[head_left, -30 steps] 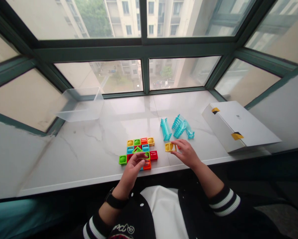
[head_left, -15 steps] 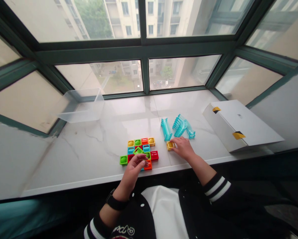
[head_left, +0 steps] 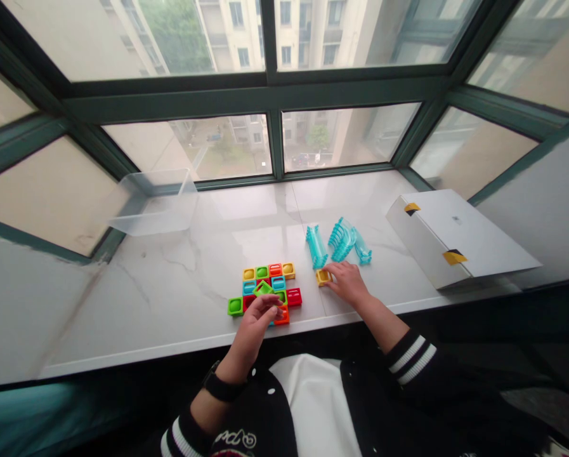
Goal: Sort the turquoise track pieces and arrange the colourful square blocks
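My right hand point(head_left: 348, 283) has its thumb and fingers closed on a yellow square block point(head_left: 323, 277) at the sill surface. My left hand point(head_left: 257, 322) is over the near side of a cluster of colourful square blocks, thumb and fingers apart, hiding some of them. A green block point(head_left: 263, 289) lies askew on top of the cluster, just beyond the left fingertips. A green block point(head_left: 235, 306) forms the left end and a red block point(head_left: 294, 296) the right. Yellow, green and orange-red blocks point(head_left: 275, 270) line the far row.
Clear turquoise track pieces, one straight point(head_left: 317, 246) and others curved point(head_left: 342, 239), lie beyond my right hand. A translucent plastic bin point(head_left: 155, 223) stands at the back left. A white box point(head_left: 465, 235) with yellow-black tape is at the right. Windows border the marble sill point(head_left: 179, 304).
The view has shifted very slightly. Both hands and the blocks stay practically where they were, the yellow block still in my right hand.
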### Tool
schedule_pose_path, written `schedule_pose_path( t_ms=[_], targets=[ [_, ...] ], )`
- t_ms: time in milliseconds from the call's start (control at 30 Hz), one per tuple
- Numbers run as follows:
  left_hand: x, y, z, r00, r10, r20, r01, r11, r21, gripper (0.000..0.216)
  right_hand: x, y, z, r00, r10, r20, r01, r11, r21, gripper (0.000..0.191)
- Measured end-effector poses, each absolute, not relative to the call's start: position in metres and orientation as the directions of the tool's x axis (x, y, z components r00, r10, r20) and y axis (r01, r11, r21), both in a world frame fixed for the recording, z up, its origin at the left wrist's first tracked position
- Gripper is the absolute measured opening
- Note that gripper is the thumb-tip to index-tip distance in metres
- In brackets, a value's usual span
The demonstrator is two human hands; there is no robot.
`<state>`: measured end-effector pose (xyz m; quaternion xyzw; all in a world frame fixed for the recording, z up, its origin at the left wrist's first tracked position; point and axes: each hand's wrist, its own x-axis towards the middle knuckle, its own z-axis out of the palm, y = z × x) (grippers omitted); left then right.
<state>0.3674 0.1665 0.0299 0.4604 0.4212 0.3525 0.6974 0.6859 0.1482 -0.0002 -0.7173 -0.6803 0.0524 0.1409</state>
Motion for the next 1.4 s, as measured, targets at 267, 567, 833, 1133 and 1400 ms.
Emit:
schedule_pose_path(
  t_ms=[267, 567, 833, 1133, 1400],
  targets=[
    [0.366, 0.167, 0.030, 0.411, 0.871, -0.271, -0.114, 0.344, 0.932, 0.036, 0.687, 0.147, -0.001, 0.049, 0.990, 0.130, 0.965, -0.013, -0.263, 0.031],
    [0.366, 0.167, 0.030, 0.394, 0.878, -0.270, -0.095, 0.331, 0.939, 0.041, 0.689, 0.142, -0.002, 0.033, 0.983, 0.181, 0.949, 0.026, -0.313, 0.036],
    [0.365, 0.168, 0.036, 0.393, 0.887, -0.244, -0.145, 0.322, 0.936, 0.042, 0.718, 0.120, -0.007, 0.159, 0.958, 0.240, 0.943, -0.075, -0.325, 0.035],
    [0.370, 0.165, 0.039, 0.429, 0.870, -0.244, -0.179, 0.347, 0.921, 0.042, 0.728, 0.110, -0.020, 0.287, 0.937, 0.202, 0.916, -0.207, -0.343, 0.036],
    [0.360, 0.171, 0.043, 0.301, 0.932, -0.200, -0.226, 0.274, 0.935, 0.039, 0.728, 0.110, -0.017, 0.286, 0.938, 0.194, 0.914, -0.207, -0.348, 0.036]
  ],
)
